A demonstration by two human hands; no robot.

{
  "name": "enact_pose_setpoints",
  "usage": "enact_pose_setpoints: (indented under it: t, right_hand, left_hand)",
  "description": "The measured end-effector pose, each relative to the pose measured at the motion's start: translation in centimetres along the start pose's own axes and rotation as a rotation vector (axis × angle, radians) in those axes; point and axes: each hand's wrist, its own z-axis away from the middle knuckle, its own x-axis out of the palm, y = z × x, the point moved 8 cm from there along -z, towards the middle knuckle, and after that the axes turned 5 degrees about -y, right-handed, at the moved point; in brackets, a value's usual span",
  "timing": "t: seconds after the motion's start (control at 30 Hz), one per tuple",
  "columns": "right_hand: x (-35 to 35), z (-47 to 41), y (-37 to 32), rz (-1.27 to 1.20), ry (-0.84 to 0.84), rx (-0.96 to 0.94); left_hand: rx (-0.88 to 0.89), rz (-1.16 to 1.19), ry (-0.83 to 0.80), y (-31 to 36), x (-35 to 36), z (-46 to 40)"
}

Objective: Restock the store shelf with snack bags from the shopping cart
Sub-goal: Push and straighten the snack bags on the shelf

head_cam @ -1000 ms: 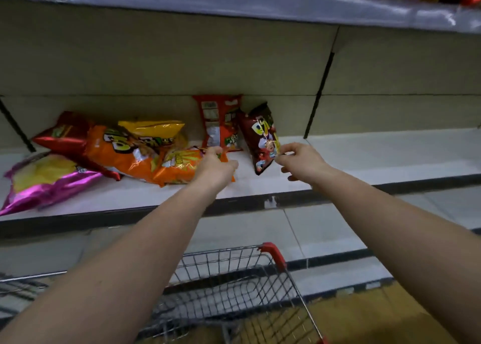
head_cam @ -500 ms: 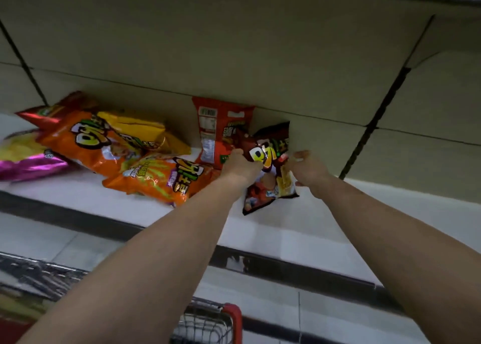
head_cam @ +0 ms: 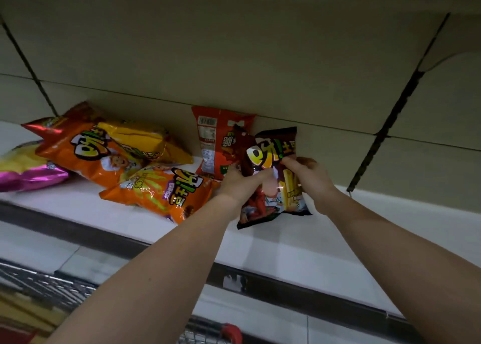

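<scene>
Several snack bags already lie on the shelf (head_cam: 273,250) left of your grip: a pink bag (head_cam: 28,172), orange bags (head_cam: 86,153), then a red bag (head_cam: 216,140) upright just behind. Your left hand (head_cam: 242,185) and right hand (head_cam: 309,177) both clench the dark bag (head_cam: 270,156), tilted over the shelf, not yet set down. Right of your grip the shelf lies bare up to the black upright (head_cam: 385,125). Whether the cart (head_cam: 223,333) holds more, you cannot tell.

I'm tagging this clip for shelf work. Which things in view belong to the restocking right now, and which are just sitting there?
In the job:
- dark brown snack bag, gripped by the left hand and right hand
- white shelf
- shopping cart

Just sitting:
- red bag leaning on the back wall
- two orange bags
- yellow bag
- pink bag
</scene>
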Motion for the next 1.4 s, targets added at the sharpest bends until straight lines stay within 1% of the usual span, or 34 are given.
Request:
enact_pose_setpoints:
  t: [0.07, 0.13, 0.2, 0.27, 0.33, 0.43, 0.47, 0.53, 0.63, 0.7, 0.77, 0.83, 0.9, 0.97, 1.0, 1.07, 1.2, 1.33, 1.4]
  right_hand:
    - [0.5, 0.5, -1.0, -0.055, 0.002, -0.042]
    - [2.0, 1.0, -2.2, -0.115, -0.036, -0.07]
    - [4.0, 1.2, -3.3, -0.163, -0.085, -0.078]
    - [5.9, 1.0, -4.2, -0.13, -0.13, -0.085]
    - [7.3, 0.3, -5.3, 0.014, -0.097, -0.14]
    - [8.2, -0.9, -8.4, 0.457, 0.077, -0.294]
    - [8.7, -1.3, -9.4, 0.548, 0.102, -0.335]
    - [9.9, -2.3, -10.5, 0.605, 0.082, -0.38]
    - [11.7, -4.2, -10.8, 0.666, -0.002, -0.41]
    - [12.4, -5.2, -10.7, 0.793, -0.041, -0.417]
    - [12.5, -6.0, -10.4, 0.93, -0.062, -0.382]
    - [12.2, -6.2, -9.7, 0.991, -0.099, -0.294]
    - [12.6, -5.7, -9.2, 1.173, -0.135, -0.246]
    - [13.0, -5.0, -9.0, 1.381, -0.135, -0.259]
    - [13.1, -4.5, -9.0, 1.427, -0.139, -0.276]
    - [12.8, -3.4, -9.0, 1.415, -0.132, -0.331]
    - [9.6, -0.7, -7.3, 1.332, -0.034, -0.376]
    - [7.8, 3.3, -3.2, 1.425, 0.016, -0.56]
    - [7.8, 4.7, -1.1, 1.438, -0.039, -0.577]
  left_hand:
    - [0.029, -0.011, 0.041, 0.7, -1.3, 0.7]
    - [0.068, -0.061, 0.067, 1.7, -2.8, 1.5]
    - [0.094, -0.052, 0.111, 2.6, -5.0, 2.4]
    - [0.106, -0.037, 0.158, 3.4, -7.6, 3.3]
    - [0.123, -0.027, 0.197, 3.8, -10.1, 4.0]
    - [0.104, -0.002, 0.243, 3.6, -13.2, 4.6]
    - [0.097, 0.003, 0.262, 3.4, -14.1, 4.8]
    - [0.097, 0.013, 0.301, 3.1, -15.6, 4.9]
    - [0.107, 0.032, 0.319, 2.6, -17.2, 5.1]
    - [0.121, 0.028, 0.319, 2.3, -17.7, 5.2]
    - [0.129, 0.019, 0.324, 2.2, -18.2, 5.2]
    - [0.137, -0.001, 0.324, 2.4, -18.4, 5.4]
    - [0.145, -0.027, 0.33, 2.7, -18.6, 5.4]
    - [0.126, -0.029, 0.33, 2.9, -18.8, 5.2]
    - [0.112, -0.025, 0.327, 3.0, -18.8, 5.2]
    - [0.1, -0.016, 0.305, 3.1, -18.7, 4.9]
    - [0.08, -0.071, 0.283, 3.1, -18.3, 4.6]
    - [0.042, -0.132, 0.244, 2.7, -17.3, 4.1]
    - [0.032, -0.163, 0.222, 2.5, -16.6, 3.9]
